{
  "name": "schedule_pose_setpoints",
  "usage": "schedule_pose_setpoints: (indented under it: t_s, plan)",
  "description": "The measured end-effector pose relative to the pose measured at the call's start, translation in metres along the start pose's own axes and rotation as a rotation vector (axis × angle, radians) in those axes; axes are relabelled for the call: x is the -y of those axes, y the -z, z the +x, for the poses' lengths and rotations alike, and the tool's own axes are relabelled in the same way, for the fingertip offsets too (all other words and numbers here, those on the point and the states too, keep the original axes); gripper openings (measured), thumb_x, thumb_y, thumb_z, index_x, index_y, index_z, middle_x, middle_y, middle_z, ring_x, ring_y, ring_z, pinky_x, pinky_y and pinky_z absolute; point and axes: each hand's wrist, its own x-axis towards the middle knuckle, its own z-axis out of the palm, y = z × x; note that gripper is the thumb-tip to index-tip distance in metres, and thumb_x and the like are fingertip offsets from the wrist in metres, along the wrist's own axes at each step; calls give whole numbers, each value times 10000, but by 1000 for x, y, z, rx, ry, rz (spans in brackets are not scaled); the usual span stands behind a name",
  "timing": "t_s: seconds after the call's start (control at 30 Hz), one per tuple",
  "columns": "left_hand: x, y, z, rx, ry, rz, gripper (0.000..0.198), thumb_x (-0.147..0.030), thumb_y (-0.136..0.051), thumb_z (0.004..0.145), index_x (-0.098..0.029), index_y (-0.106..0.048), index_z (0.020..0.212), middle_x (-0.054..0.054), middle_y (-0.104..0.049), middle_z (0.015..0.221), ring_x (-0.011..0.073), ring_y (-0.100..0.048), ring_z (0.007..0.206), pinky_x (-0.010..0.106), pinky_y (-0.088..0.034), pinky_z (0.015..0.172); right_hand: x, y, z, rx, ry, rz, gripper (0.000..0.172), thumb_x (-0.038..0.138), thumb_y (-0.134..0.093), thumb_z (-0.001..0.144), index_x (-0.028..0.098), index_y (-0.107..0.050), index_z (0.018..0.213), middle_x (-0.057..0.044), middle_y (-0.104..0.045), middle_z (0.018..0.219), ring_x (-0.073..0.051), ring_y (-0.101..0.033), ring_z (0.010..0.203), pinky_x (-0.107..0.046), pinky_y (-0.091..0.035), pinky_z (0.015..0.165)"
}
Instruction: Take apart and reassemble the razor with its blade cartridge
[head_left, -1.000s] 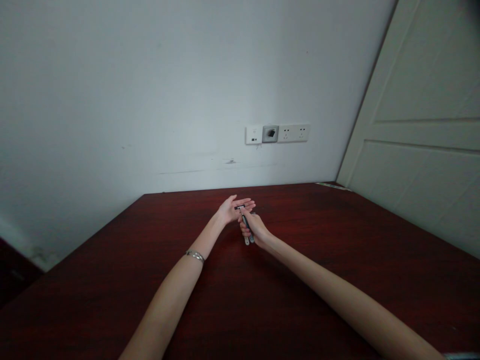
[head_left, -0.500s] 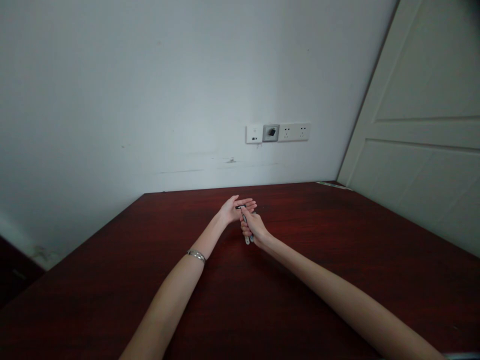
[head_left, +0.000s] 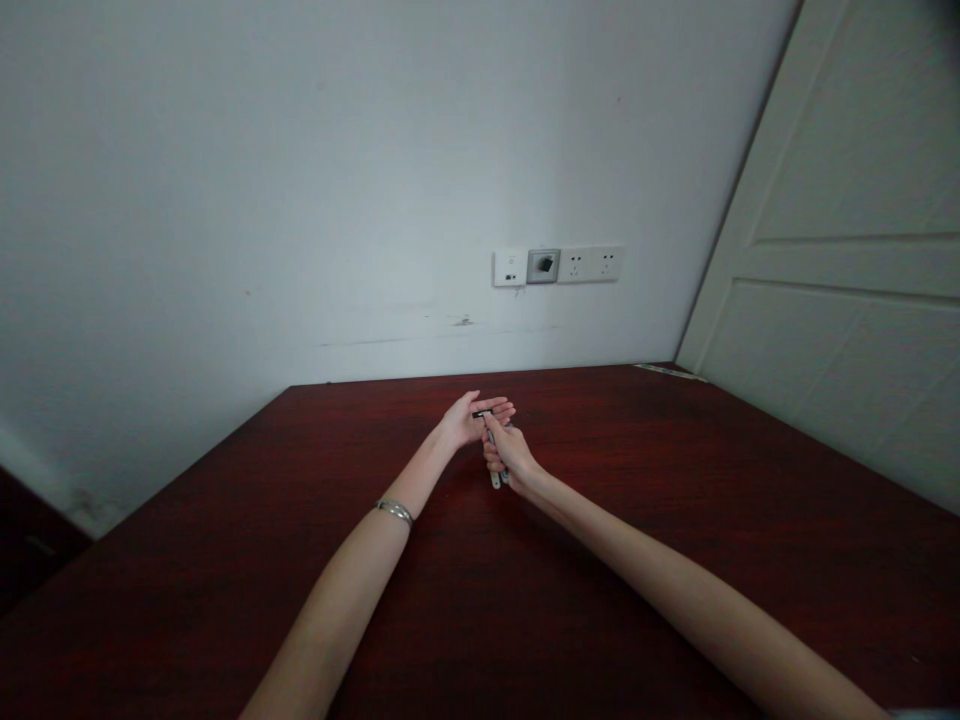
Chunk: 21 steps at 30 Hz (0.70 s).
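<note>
My right hand (head_left: 514, 452) is closed around a small hand tool with two pale grey handles (head_left: 495, 481). The handle ends stick out below the fist, one with a small hole in it. Its narrow head (head_left: 483, 413), dark with a light stripe, lies across above my right thumb, over the left palm. My left hand (head_left: 463, 417) is held palm up with its fingers stretched out to the right, just behind the tool. Whether the head touches the left palm I cannot tell. The tool's middle is hidden by my right fingers, and its exact kind is unclear.
Both hands are above a dark red wooden table (head_left: 615, 430). A white wall (head_left: 337, 200) with a row of sockets (head_left: 591, 264) stands behind it. At the right is a pale panelled door (head_left: 840, 240). A silver bracelet (head_left: 394, 511) circles my left wrist.
</note>
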Motion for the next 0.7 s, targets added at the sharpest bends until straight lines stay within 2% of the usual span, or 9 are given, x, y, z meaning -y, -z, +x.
schedule_pose_setpoints:
  t_s: [0.43,0.7]
  plan:
    - [1,-2,1,-5,1,13,527,-301,-308,902,54,-410,1277,240,-650,1015,259,-645,941,360,-478,865,3,-2,-4,-24,7,-10,374,470,-531,797,183,-393,601,106,-282,367,-13,-207,301,-128,-146,285]
    - [-6,17,7,-43,-20,82,491,-315,-317,895,6,-480,1229,219,-665,973,251,-655,896,334,-508,789,7,2,-2,64,117,-14,424,548,-565,736,194,-371,604,89,-335,398,-21,-237,316,-150,-152,301]
